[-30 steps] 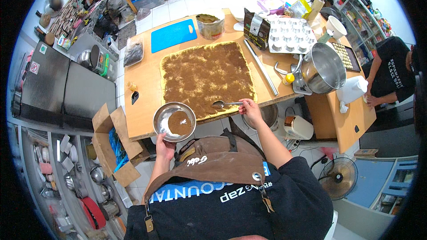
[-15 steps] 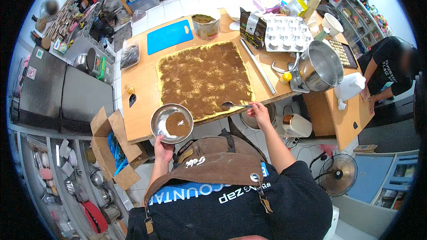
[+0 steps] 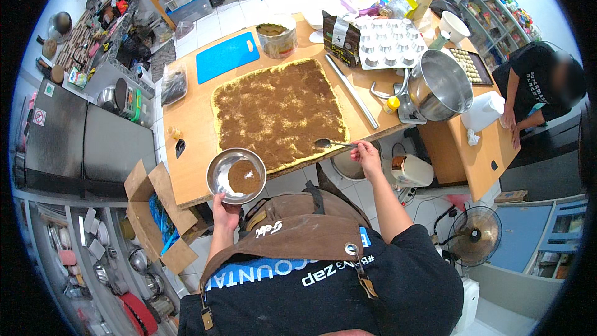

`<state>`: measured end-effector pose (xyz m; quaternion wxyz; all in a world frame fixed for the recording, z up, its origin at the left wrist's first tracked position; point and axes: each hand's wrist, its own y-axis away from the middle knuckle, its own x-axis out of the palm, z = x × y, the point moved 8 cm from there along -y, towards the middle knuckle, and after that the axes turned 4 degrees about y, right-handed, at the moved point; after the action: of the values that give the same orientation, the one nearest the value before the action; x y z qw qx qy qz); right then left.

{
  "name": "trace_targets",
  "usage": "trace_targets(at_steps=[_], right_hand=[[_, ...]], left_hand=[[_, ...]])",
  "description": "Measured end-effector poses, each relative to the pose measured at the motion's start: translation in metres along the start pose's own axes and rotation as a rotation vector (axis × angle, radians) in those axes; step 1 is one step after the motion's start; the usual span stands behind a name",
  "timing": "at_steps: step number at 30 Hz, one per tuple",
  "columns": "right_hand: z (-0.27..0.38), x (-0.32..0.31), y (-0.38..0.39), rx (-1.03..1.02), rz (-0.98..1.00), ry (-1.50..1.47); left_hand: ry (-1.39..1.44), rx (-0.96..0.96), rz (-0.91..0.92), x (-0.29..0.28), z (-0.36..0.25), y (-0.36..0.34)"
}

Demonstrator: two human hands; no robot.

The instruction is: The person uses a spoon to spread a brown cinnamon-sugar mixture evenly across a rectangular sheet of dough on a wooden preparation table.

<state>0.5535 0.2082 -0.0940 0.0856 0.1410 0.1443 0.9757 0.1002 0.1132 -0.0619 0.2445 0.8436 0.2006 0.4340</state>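
Observation:
A large rectangular sheet of yellow dough (image 3: pixel 273 112) lies on the wooden table, mostly covered by a patchy brown powder, with yellow showing at its edges and in streaks. At the near left corner my left hand (image 3: pixel 226 213) grips the rim of a round metal bowl (image 3: pixel 215 174). Brown powder (image 3: pixel 244 178) lies inside the tilted bowl. My right hand (image 3: pixel 367 157) is closed around the handle of a metal spoon (image 3: pixel 337 144). The spoon's dark head is over the near right part of the sheet; whether it touches is unclear.
Right of the dough lies a metal tube (image 3: pixel 351 91). Beyond it stand a dark pouch (image 3: pixel 340 38), a white muffin tray (image 3: pixel 392 43) and a big metal mixing bowl (image 3: pixel 440 86). A blue cutting board (image 3: pixel 227 62) lies far left. Another person (image 3: pixel 535 81) leans at the right table.
The whole view has shifted slightly. The spoon has moved a little right over the sheet, and the powder covers the dough's right half more evenly. The bowl remains in my left hand.

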Motion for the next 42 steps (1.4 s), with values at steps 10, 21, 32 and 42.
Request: trace_targets(at_steps=[10,21,32,42], right_hand=[[0.008,-0.009,-0.003,-0.010,0.020,0.065],[0.047,-0.001,0.006,-0.075,-0.049,-0.117],[0.070,0.127,0.049,-0.142,0.298,0.210],[0.053,0.092,0.045,0.148,0.203,-0.112]], left_hand=[[-0.007,-0.003,-0.022,-0.003,0.000,-0.002],[-0.089,-0.039,0.031,0.028,0.015,-0.006],[-0.269,-0.055,0.312,0.122,0.038,-0.003],[-0.198,-0.126,0.194,0.110,0.050,-0.008]])
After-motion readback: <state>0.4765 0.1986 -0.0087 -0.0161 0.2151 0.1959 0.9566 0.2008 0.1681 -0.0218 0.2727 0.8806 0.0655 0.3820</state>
